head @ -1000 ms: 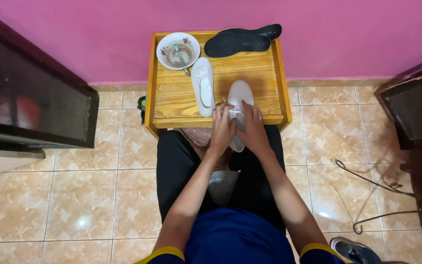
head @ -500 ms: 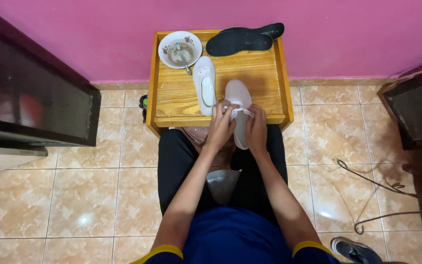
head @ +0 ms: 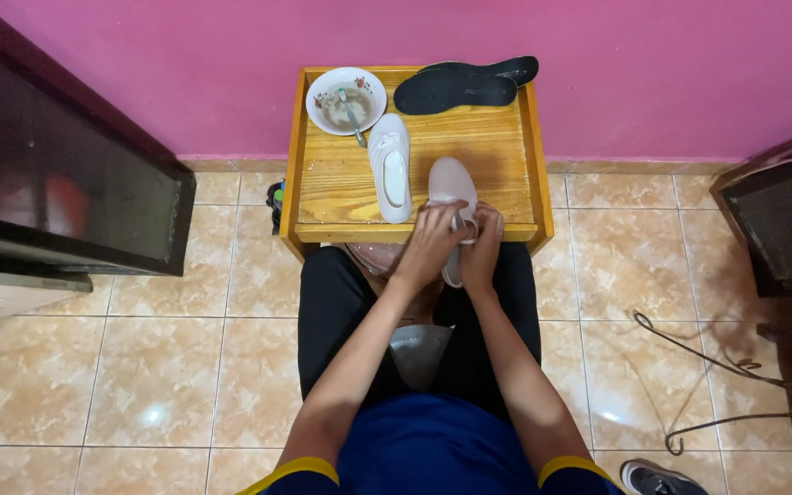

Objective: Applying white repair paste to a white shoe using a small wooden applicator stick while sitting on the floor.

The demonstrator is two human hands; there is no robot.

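Here, seen from the head camera, the left hand (head: 430,246) and right hand (head: 481,249) both grip a white sneaker (head: 452,186) at the wooden table's (head: 506,156) six-o'clock edge. Its mate (head: 390,167) lies just beside at nine o'clock; a floral bowl (head: 346,99) sits at eleven, black insoles (head: 465,84) at one.

A varnished, glossy wooden table (head: 341,183) bears a matt white cloth shoe (head: 390,165), above shiny glazed floor tiles (head: 139,367).
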